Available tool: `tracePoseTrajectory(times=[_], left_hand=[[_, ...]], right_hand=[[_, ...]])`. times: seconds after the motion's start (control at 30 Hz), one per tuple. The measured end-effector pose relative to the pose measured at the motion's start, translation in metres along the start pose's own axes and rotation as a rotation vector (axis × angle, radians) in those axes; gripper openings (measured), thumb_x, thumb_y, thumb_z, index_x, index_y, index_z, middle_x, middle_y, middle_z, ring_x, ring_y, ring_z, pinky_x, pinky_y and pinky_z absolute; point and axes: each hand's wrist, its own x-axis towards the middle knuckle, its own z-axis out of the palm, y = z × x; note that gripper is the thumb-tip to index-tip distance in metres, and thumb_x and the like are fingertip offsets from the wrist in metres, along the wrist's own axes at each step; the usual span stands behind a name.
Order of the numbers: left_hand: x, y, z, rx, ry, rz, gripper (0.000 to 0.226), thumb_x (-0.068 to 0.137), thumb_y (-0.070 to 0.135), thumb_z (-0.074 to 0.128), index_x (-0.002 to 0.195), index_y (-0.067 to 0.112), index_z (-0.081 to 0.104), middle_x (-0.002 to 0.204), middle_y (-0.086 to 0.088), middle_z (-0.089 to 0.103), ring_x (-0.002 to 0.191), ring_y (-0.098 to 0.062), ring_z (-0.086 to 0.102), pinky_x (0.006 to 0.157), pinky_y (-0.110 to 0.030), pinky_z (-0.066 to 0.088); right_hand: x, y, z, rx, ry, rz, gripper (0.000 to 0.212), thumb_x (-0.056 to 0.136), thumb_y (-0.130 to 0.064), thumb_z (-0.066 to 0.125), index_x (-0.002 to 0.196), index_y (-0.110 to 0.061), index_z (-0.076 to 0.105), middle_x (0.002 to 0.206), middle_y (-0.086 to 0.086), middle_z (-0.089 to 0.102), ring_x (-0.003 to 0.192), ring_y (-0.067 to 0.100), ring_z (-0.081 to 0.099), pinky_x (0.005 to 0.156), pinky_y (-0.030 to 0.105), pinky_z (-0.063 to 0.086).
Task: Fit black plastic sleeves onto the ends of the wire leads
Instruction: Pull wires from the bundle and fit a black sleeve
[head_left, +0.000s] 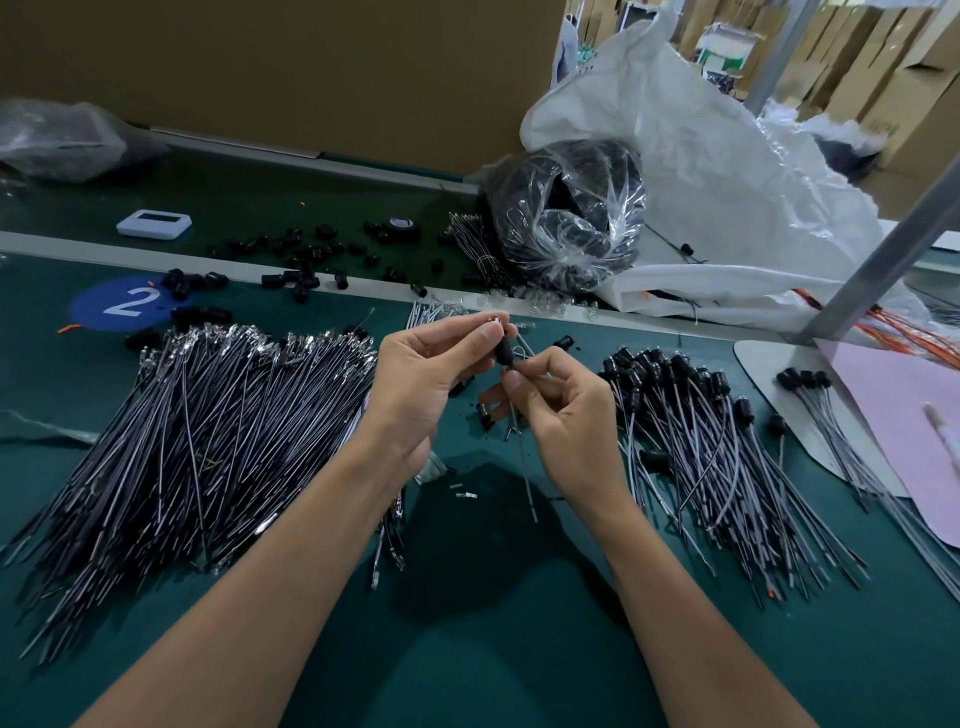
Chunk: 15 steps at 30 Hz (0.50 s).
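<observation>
Two bare forearms show above the green desk: the left forearm over the desk's near left part, the right forearm over its near right part. Both are slim and smooth, broadest toward the desk's near edge and narrowing to the wrists above the desk's middle. Faint creases cross each wrist. The left hand is bare, with low knuckle ridges and a short, evenly trimmed thumbnail. The right hand is bare too. Fine tendon lines run across its back to the knuckles, and its thumbnail is cut short and plain, like the other.
</observation>
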Motion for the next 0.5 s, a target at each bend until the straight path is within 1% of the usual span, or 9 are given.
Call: tracePoseTrajectory(times=[0.1,0.13,0.2,0.27,0.3,0.33,0.4,0.43,0.5], left_hand=[[-0.0004,0.0001,0.0006,-0.01,-0.006,-0.009,0.018,0.069,0.022,0.074,0.086,0.018,0.08,0.091,-0.005,0.077,0.091,-0.013,0.07,0.088,-0.025,0.054],[-0.0004,0.0,0.0008,-0.015,-0.009,-0.012,0.018,0.069,0.022,0.074,0.085,0.018,0.08,0.091,-0.005,0.077,0.092,-0.013,0.07,0.088,-0.024,0.054],[-0.0006,-0.0001,0.0011,-0.017,-0.02,-0.011,0.018,0.068,0.022,0.074,0.085,0.018,0.08,0.091,-0.005,0.077,0.091,-0.012,0.07,0.088,-0.025,0.053],[-0.0009,0.0002,0.0008,-0.013,-0.035,-0.007,0.017,0.068,0.023,0.075,0.084,0.019,0.08,0.09,-0.004,0.076,0.09,-0.012,0.069,0.088,-0.025,0.053],[-0.0009,0.0004,0.0004,-0.009,-0.04,-0.005,0.017,0.068,0.023,0.075,0.084,0.019,0.08,0.09,-0.004,0.076,0.089,-0.012,0.069,0.087,-0.025,0.052],[-0.0009,0.0005,-0.0001,-0.007,-0.043,-0.001,0.016,0.069,0.023,0.075,0.084,0.019,0.08,0.089,-0.004,0.076,0.088,-0.012,0.069,0.085,-0.025,0.052],[-0.0008,0.0007,-0.0002,-0.006,-0.044,0.016,0.013,0.071,0.02,0.073,0.083,0.018,0.079,0.087,-0.004,0.076,0.085,-0.012,0.069,0.081,-0.024,0.052],[-0.0007,0.0004,-0.0003,-0.006,-0.041,0.031,0.012,0.072,0.019,0.073,0.083,0.017,0.079,0.087,-0.004,0.076,0.084,-0.012,0.068,0.078,-0.023,0.053],[-0.0008,-0.0009,0.0,0.008,-0.027,0.058,0.011,0.074,0.015,0.072,0.084,0.013,0.076,0.085,-0.005,0.075,0.082,-0.013,0.069,0.074,-0.023,0.054]], right_hand=[[0.0001,0.0006,-0.0003,-0.033,0.007,-0.013,0.022,0.093,-0.001,0.061,0.076,-0.013,0.056,0.072,0.003,0.073,0.066,0.021,0.07,0.065,0.027,0.055],[0.0002,0.0012,-0.0007,-0.043,0.011,-0.012,0.021,0.093,-0.001,0.061,0.075,-0.012,0.055,0.072,0.004,0.073,0.066,0.023,0.07,0.065,0.032,0.056],[0.0003,0.0026,-0.001,-0.06,0.011,-0.009,0.019,0.093,-0.003,0.061,0.077,-0.008,0.055,0.074,0.01,0.073,0.068,0.031,0.069,0.069,0.046,0.057],[0.0006,0.0031,-0.0011,-0.06,0.011,-0.013,0.017,0.093,-0.003,0.061,0.078,-0.008,0.055,0.075,0.013,0.073,0.068,0.033,0.069,0.07,0.05,0.056],[0.0007,0.0031,-0.0011,-0.055,0.007,-0.014,0.016,0.093,-0.003,0.061,0.079,-0.008,0.056,0.075,0.013,0.073,0.067,0.032,0.069,0.069,0.048,0.057],[0.0006,0.0027,-0.001,-0.042,-0.001,-0.012,0.014,0.093,-0.002,0.061,0.08,-0.008,0.058,0.075,0.013,0.073,0.067,0.028,0.07,0.066,0.042,0.057],[0.0,0.0015,-0.001,0.008,-0.027,0.003,0.013,0.093,0.0,0.06,0.083,-0.008,0.061,0.074,0.008,0.074,0.066,0.018,0.071,0.064,0.026,0.054],[-0.0003,0.0009,-0.001,0.033,-0.036,0.015,0.014,0.093,0.0,0.06,0.083,-0.01,0.063,0.073,0.005,0.074,0.066,0.015,0.071,0.063,0.022,0.053],[-0.0004,0.0001,-0.0012,0.081,-0.05,0.037,0.017,0.094,-0.001,0.059,0.085,-0.012,0.067,0.069,0.005,0.073,0.063,0.014,0.07,0.061,0.021,0.052]])
